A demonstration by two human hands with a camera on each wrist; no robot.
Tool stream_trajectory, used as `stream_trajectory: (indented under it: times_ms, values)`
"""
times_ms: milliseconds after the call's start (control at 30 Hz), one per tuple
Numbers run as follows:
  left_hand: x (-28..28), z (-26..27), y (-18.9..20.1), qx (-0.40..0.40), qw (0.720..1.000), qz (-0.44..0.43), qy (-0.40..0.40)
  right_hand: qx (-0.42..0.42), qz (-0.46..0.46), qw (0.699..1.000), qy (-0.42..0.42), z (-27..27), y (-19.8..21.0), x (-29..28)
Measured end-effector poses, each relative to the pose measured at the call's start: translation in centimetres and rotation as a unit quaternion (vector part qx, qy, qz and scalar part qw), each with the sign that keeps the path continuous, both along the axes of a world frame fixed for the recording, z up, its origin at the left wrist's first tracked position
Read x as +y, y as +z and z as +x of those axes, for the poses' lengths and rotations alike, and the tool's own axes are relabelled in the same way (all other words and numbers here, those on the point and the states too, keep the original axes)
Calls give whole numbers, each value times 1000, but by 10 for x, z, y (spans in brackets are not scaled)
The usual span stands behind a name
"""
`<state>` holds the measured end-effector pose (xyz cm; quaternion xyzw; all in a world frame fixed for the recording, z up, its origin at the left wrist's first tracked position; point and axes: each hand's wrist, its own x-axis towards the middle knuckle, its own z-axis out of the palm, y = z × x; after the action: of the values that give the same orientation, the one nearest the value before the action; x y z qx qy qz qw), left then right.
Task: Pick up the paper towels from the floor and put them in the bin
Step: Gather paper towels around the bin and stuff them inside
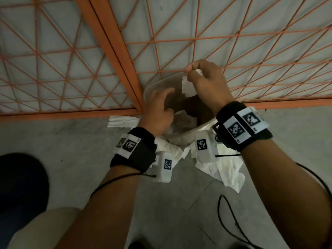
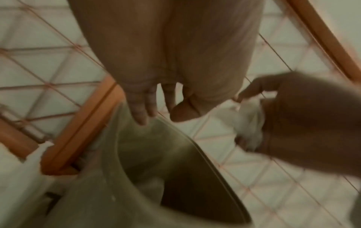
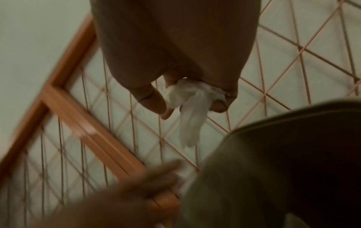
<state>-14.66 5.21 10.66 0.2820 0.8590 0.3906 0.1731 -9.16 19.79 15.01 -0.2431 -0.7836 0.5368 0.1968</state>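
A pale round bin (image 1: 154,86) stands on the floor against an orange fence, with crumpled white towels (image 1: 181,121) inside it. My right hand (image 1: 193,71) is above the bin's far rim and pinches a white paper towel (image 1: 187,88) that hangs down over the opening. The right wrist view shows that towel (image 3: 191,111) dangling from the fingertips beside the bin (image 3: 273,169). My left hand (image 1: 167,101) hovers over the bin's left side with relaxed fingers (image 2: 142,111) and nothing in it. More paper towels (image 1: 224,169) lie on the floor in front of the bin.
An orange wire-mesh fence (image 1: 115,51) rises right behind the bin. Another towel (image 1: 122,121) lies at the fence's foot to the left, and one more (image 1: 168,148) under my left wrist. A black cable (image 1: 228,218) loops on the grey floor. A dark object (image 1: 21,186) sits at far left.
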Motion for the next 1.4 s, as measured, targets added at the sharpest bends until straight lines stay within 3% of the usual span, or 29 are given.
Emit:
stream_trajectory:
  times_ms: [67, 133, 200, 233, 333, 433, 533, 667, 767, 933, 1100, 1333, 1400]
  values:
    - [-23, -4, 1, 36, 986, 113, 117, -82, 41, 994, 62, -5, -10, -6]
    - [-51, -6, -15, 29, 951, 162, 261, -156, 61, 977, 133, -6, -15, -9]
    - [-73, 1, -49, -41, 920, 137, 366, -169, 114, 967, 151, 2, -18, -8]
    - [-79, 8, -68, -81, 916, 90, 382, -140, 136, 972, 131, 8, -18, -7]
    - [-79, 32, -127, -192, 928, -58, 315, 14, 91, 996, -13, 43, -21, -9]
    - [-65, 45, -164, -230, 921, -111, 294, 91, 12, 979, -183, 96, -42, -10]
    - [-55, 41, -187, -200, 924, -133, 297, 24, -42, 963, -264, 138, -82, -20]
    - [-53, 31, -194, -118, 940, -208, 243, -138, -111, 952, -248, 150, -149, -41]
    - [-57, 32, -185, -106, 932, -204, 280, -260, -164, 934, -180, 133, -200, -51]
    - [-78, 46, -156, -61, 916, -110, 381, -364, -238, 895, -102, 96, -256, -60]
    - [-90, 53, -98, -13, 900, 45, 434, -353, -245, 896, -111, 70, -266, -58]
    - [-73, 55, -7, 66, 934, 147, 317, -364, -246, 884, -158, 65, -321, -19]
    - [-59, 48, 20, 96, 939, 178, 279, -346, -264, 888, -152, 70, -296, -17]
